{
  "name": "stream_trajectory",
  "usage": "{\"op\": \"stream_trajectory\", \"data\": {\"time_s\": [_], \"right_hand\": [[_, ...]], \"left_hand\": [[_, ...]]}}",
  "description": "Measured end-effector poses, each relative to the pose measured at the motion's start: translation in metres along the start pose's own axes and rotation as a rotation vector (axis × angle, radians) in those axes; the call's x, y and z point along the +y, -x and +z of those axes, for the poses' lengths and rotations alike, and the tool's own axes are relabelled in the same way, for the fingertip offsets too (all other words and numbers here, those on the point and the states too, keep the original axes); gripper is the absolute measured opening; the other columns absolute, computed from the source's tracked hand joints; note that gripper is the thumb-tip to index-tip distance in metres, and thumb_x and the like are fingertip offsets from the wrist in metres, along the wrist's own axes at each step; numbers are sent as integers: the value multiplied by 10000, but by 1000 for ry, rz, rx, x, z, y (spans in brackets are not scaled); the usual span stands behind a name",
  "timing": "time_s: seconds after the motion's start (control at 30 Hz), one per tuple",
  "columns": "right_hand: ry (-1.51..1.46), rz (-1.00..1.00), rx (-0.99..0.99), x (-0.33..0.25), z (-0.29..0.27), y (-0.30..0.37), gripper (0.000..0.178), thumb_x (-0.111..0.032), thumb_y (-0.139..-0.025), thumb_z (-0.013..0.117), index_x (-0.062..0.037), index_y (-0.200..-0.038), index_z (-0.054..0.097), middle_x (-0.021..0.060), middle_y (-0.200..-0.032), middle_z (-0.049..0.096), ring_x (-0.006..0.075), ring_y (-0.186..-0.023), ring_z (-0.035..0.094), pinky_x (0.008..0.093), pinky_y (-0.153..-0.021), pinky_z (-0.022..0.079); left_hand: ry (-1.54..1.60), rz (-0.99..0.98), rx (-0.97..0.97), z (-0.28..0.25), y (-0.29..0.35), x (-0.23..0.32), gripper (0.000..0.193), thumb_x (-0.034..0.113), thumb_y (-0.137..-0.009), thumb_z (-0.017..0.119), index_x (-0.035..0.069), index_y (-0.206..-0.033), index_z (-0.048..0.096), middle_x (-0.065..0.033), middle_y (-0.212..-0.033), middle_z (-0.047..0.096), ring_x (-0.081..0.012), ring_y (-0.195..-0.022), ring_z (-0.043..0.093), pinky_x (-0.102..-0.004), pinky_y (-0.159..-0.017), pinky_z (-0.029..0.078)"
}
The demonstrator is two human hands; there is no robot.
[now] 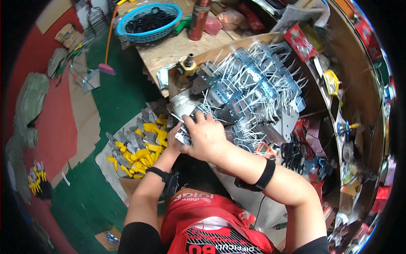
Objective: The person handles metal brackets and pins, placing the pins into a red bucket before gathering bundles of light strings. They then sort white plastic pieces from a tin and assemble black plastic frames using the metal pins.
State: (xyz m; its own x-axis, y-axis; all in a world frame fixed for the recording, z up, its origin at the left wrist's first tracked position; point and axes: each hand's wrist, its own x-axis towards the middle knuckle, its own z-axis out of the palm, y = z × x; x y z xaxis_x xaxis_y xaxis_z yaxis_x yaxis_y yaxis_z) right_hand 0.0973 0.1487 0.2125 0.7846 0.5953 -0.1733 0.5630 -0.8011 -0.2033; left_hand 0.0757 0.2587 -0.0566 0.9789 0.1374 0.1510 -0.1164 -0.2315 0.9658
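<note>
Both hands, left grip [174, 137] and right grip [206, 136], close on a small metal piece [183, 136]; white-tied metal brackets [249, 91] crowd just beyond, yellow-handled parts [139, 148] left.

bracket [183, 135]: small metal piece, silvery, held low at the near edge of the pile
pile [249, 89]: perforated metal brackets threaded with white ties, heaped on the bench
</note>
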Motion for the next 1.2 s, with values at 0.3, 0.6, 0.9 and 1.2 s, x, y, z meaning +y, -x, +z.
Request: {"op": "stream_trajectory", "data": {"time_s": [0.3, 0.6, 0.9, 1.2], "right_hand": [[-91, 56, 75, -10, 10, 4, 666, -314, -597, 730, -59, -1162, 485, 202, -1058, 511, 352, -924, 549, 413, -685, 517], [-141, 92, 120, -19, 13, -8, 668, -390, -605, 724, -61, -1142, 500, 188, -1025, 504, 340, -928, 532, 413, -675, 513], [-176, 187, 83, -12, 16, -8, 689, -417, -603, 740, -51, -1137, 502, 172, -1026, 496, 329, -959, 510, 415, -676, 503], [-543, -166, 622, -35, 24, 60, 523, -249, -627, 716, -78, -1090, 542, 145, -1159, 502, 347, -1040, 490, 480, -873, 390]], "left_hand": [[132, -99, -115, -3, -4, 2, 436, 286, -741, 656, 54, -1099, 567, -125, -979, 644, -275, -911, 625, -352, -777, 483], [265, -243, -161, -17, 0, 6, 453, 248, -727, 676, 51, -1118, 558, -125, -1011, 637, -274, -936, 617, -355, -798, 474], [-305, -86, -265, -58, 28, 123, 518, 200, -700, 716, 33, -1156, 535, -147, -1141, 582, -269, -1063, 559, -374, -865, 436], [369, -389, 293, -21, 42, 91, 455, 156, -662, 742, 16, -1068, 590, -142, -1030, 620, -268, -947, 599, -374, -837, 450]]}}
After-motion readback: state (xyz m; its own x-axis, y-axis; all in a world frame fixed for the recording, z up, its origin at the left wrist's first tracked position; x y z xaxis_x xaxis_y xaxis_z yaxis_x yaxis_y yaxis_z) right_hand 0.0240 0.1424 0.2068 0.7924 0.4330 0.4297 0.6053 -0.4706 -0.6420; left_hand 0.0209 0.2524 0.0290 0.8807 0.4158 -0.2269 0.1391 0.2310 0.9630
